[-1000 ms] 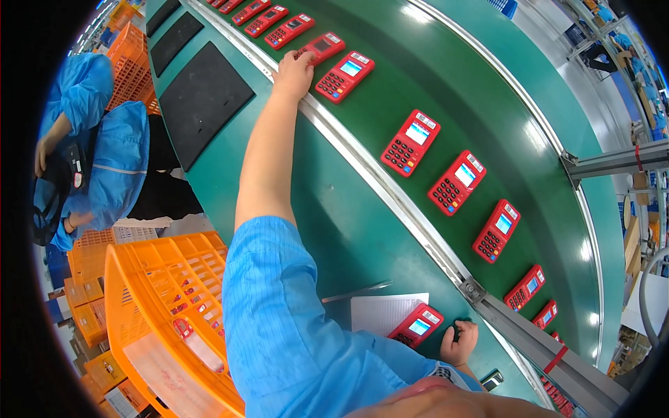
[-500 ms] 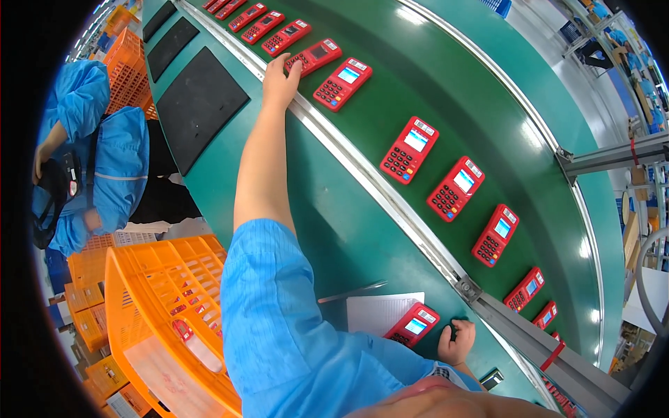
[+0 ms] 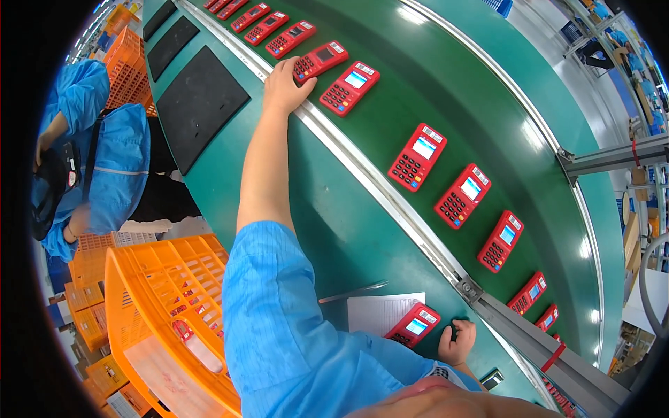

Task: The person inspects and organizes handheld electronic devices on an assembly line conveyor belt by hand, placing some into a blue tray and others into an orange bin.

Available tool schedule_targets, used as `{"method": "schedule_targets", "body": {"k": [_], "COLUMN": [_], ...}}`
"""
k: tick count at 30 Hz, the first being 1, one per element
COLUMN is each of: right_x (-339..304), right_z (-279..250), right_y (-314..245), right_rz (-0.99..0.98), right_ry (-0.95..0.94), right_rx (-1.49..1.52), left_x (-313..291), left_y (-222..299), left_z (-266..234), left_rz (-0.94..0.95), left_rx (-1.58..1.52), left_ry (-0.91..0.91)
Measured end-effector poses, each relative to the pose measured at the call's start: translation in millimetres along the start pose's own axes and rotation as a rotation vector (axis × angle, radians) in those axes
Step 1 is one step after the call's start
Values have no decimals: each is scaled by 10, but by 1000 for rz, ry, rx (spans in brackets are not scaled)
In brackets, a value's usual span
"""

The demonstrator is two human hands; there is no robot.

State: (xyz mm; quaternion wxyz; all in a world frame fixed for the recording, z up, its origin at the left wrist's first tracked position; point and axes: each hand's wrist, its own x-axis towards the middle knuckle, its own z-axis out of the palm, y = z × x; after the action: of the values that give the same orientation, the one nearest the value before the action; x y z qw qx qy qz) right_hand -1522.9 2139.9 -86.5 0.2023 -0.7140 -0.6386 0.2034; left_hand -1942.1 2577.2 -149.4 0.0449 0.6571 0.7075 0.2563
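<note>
My left hand [image 3: 282, 87] reaches over the belt's metal rail. Its fingers and thumb close around the keypad end of a red payment terminal [image 3: 323, 60] with a dark screen. Just beside it on the belt lies another red terminal [image 3: 350, 88], its screen lit. Near my body, my right hand [image 3: 456, 343] rests on the green tabletop, fingers loosely curled and thumb apart, with nothing visible in it. Beside that hand, a lit red terminal [image 3: 414, 325] lies partly on a sheet of lined paper [image 3: 369, 313]; my sleeve covers its lower end. A pen [image 3: 354, 292] lies above the paper.
Several more red terminals line the green conveyor belt [image 3: 376, 139]. Its metal rail [image 3: 376, 181] meets a grey crossbar [image 3: 529, 341]. Black mats [image 3: 202, 104] lie on the tabletop. An orange crate [image 3: 150, 306] stands at left, near a co-worker in blue [image 3: 118, 167].
The terminals on the belt have shifted slightly right and toward me. My left hand has moved a little along with its terminal, the thumb now at its near side. My right hand stays put.
</note>
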Motion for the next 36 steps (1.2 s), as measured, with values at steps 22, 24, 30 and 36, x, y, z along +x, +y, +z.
{"method": "schedule_targets", "body": {"k": [22,24,30,36], "right_x": [117,120,145,176], "right_z": [86,89,116,151], "right_y": [-76,-89,-134,-173], "right_rz": [-30,-25,-17,-15], "right_ry": [6,2,-2,-3], "right_rx": [-16,-10,-6,-14], "left_x": [79,78,115,160], "left_y": [-59,-91,-165,-224], "left_z": [26,45,69,92], "left_rz": [61,61,55,30], "left_rx": [-39,-40,-58,-42], "left_ry": [43,45,80,85]}}
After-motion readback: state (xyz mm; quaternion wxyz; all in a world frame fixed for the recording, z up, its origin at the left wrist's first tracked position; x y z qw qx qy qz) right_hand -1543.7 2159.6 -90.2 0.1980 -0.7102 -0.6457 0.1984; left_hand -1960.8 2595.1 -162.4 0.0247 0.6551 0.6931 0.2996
